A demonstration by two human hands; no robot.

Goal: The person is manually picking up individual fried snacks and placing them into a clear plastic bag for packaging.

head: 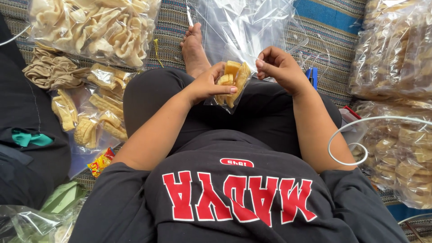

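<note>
Two hands meet over the lap of a seated person, seen from above. The left hand (pixel 208 85) closes around a small clear bag (pixel 228 87) of pale yellow crackers (pixel 234 76), fingers wrapped on the near side and thumb across the front, apparently so that the bag stays upright and its mouth faces away from the body. The right hand (pixel 280 67), just beside it at 3 o'clock, is curled narrow, fingertips pinched at the bag's upper edge; whether it grips the film or a cracker cannot be told. The bag sits between the two hands, above the black-trousered thighs, touching both.

At 12 o'clock from the hands lies a loose heap of empty clear bags (pixel 245 27) on a striped mat (pixel 324 45), within easy reach, beside the person's bare foot (pixel 194 49). At 10 o'clock a large sack of curled white crackers (pixel 94 27) rests on the mat, and below it, at 9 o'clock, several filled small bags (pixel 96 117) lie flat together, seemingly set aside as finished. At 3 o'clock large sacks of yellow crackers (pixel 396 90) are stacked. A blue object (pixel 312 76), perhaps a tool handle, lies just beyond the right wrist. A white cable (pixel 360 130) loops across the right forearm.
</note>
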